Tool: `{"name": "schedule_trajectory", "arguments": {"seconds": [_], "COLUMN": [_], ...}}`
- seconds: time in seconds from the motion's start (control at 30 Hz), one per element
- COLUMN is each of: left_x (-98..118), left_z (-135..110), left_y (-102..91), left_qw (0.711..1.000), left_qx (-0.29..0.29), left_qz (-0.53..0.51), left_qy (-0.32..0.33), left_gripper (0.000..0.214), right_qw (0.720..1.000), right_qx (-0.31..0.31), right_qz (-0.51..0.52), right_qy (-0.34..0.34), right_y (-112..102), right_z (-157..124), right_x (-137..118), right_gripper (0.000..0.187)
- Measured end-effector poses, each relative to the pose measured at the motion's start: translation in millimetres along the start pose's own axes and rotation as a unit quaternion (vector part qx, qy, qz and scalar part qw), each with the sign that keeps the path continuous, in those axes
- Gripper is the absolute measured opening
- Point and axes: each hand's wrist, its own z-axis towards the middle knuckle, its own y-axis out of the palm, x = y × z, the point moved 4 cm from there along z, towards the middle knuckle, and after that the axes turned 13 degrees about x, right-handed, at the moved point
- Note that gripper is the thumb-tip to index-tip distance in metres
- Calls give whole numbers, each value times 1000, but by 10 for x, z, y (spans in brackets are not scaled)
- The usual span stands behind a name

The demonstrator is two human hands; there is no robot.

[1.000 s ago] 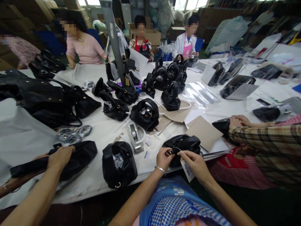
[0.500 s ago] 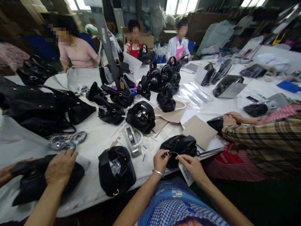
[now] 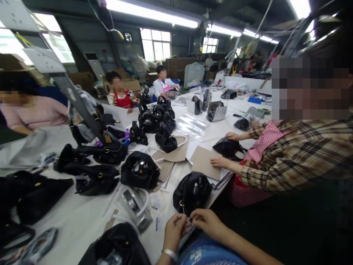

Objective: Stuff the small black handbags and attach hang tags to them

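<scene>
My left hand (image 3: 174,229), with a bracelet on its wrist, and my right hand (image 3: 207,222) meet at the table's near edge. Both are pinched closed on a thin string (image 3: 183,210) that runs up to the gold ring of a small black handbag (image 3: 192,191). The bag sits upright on the white table (image 3: 82,221), just beyond my fingertips. What hangs at the string's lower end is hidden behind my fingers.
A tape dispenser (image 3: 135,206) and barcode labels (image 3: 158,222) lie left of the bag. Several more black handbags (image 3: 140,170) cover the table. A co-worker in a plaid shirt (image 3: 289,158) at right rests one hand on brown cardboard (image 3: 203,162). Other people sit at the far end.
The view has lifted and swung right. My hands have drawn closer together at the table edge, and the white tag no longer shows. The arms at left have left the view.
</scene>
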Motion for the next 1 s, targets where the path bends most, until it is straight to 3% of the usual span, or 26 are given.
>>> {"name": "schedule_trajectory", "arguments": {"seconds": [0.17,0.33,0.53,0.63,0.77,0.87,1.0], "left_x": [11,60,51,10,-41,-104,-202], "left_z": [-54,-104,-117,-70,2,54,103], "left_y": [83,-25,-229,-308,-318,-265,-219], "left_qw": [999,1000,997,995,987,983,988], "left_qx": [-33,5,62,94,98,79,70], "left_qz": [0,-5,-18,3,67,86,69], "left_qy": [31,21,29,43,110,138,119], "left_gripper": [42,43,40,39,39,38,38], "right_qw": [999,993,982,980,974,965,960], "right_qx": [11,84,65,48,31,30,35], "right_qz": [19,-79,-160,-176,-210,-249,-255], "right_qy": [27,-27,-75,-83,-84,-77,-108], "right_y": [171,30,-50,31,195,307,403], "right_z": [-10,43,-27,-62,-30,42,81], "right_x": [223,257,336,383,408,396,336], "right_gripper": [14,10,23,34,54,47,32]}}
